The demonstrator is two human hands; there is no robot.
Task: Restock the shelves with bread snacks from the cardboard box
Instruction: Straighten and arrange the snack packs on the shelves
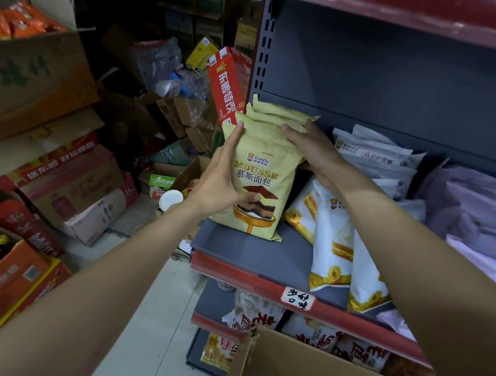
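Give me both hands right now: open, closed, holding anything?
Left hand: open, fingers straight, pressed against the left side of the yellow bread packs.
Right hand: open, laid flat across the top of the same packs.

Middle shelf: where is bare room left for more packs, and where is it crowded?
Bare grey shelf shows in front of the yellow mousse packs, up to the red price rail. Behind and rightward it is crowded: white packs lean alongside, pale purple bags beyond.
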